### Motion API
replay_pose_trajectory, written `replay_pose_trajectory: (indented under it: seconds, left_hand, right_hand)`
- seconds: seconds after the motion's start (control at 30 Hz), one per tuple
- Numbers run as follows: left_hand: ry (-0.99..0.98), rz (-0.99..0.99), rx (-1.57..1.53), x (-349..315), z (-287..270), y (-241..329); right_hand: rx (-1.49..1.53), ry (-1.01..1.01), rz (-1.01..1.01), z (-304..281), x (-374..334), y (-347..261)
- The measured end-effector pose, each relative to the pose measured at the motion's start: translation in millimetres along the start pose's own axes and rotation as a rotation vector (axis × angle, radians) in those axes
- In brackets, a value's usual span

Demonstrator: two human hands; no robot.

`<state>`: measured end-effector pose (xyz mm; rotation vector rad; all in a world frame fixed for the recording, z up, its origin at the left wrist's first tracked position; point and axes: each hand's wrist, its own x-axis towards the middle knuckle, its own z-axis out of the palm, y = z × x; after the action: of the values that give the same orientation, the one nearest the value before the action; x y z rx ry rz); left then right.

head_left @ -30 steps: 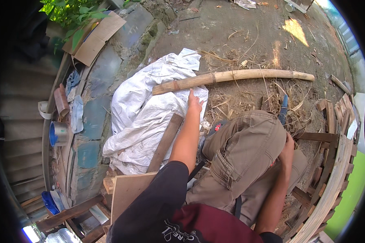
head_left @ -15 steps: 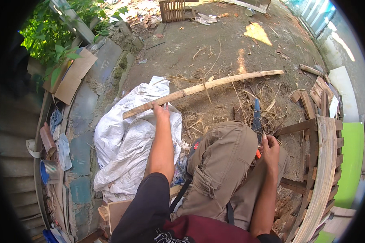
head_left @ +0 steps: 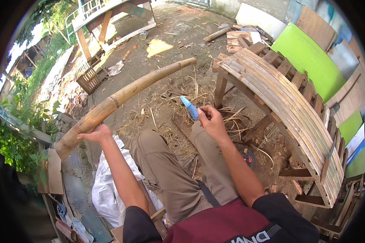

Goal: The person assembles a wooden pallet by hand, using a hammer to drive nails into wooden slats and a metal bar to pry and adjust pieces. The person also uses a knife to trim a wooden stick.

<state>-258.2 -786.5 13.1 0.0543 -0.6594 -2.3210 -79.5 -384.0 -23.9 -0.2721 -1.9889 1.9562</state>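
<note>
A long, pale-brown bamboo pole (head_left: 127,92) slants across in front of me, its thick end near on the left and its thin end far to the right. My left hand (head_left: 97,134) grips it from beneath, close to the thick end, thumb pointing left. Above my knee, my right hand (head_left: 211,121) is closed, fingertips pinched together; whatever they hold, if anything, is hidden. Just beside those fingertips shows a blue tapered blade-like piece (head_left: 189,108); I cannot tell whether the hand touches it. Thin bamboo strips (head_left: 235,121) lie around it on the ground.
A wooden slatted bench (head_left: 280,97) stands close on my right, with green and white boards (head_left: 306,56) behind it. A white sack (head_left: 109,190) lies by my left leg. A slatted crate (head_left: 89,77) and a wooden table (head_left: 117,20) are farther off.
The view has swung to the right. The bamboo pole is raised and nearer, with my left hand still on it. My right hand has come up beside the blue piece.
</note>
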Motion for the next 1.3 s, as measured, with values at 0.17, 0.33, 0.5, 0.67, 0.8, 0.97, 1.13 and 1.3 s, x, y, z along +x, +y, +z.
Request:
replay_pose_trajectory:
  seconds: [0.17, 0.33, 0.5, 0.67, 0.8, 0.97, 1.13, 1.3]
  left_hand:
    - [-0.103, 0.061, 0.089, -36, 84, 9]
    - [-0.051, 0.079, 0.101, -44, 120, -1]
    - [-0.035, 0.094, 0.078, -59, 123, 12]
    - [0.063, 0.009, 0.018, -59, 109, 21]
    - [0.203, -0.041, -0.071, -63, 89, 19]
    - [0.197, -0.144, -0.131, -59, 65, 22]
    - [0.185, -0.153, -0.031, -118, 88, 19]
    - [0.207, -0.139, 0.027, -139, 83, 25]
  right_hand:
    - [-0.040, 0.018, -0.033, -6, -4, -8]
    - [-0.026, 0.003, -0.043, -1, 10, -27]
    - [-0.012, -0.054, -0.129, 19, 12, -34]
    - [-0.088, -0.096, -0.053, 18, 8, -6]
    - [-0.099, -0.092, -0.035, 24, 8, 22]
    - [-0.114, -0.094, -0.021, 28, 1, 34]
    - [-0.068, 0.004, -0.055, 14, 3, 54]
    - [0.032, 0.168, 0.058, -20, 9, 35]
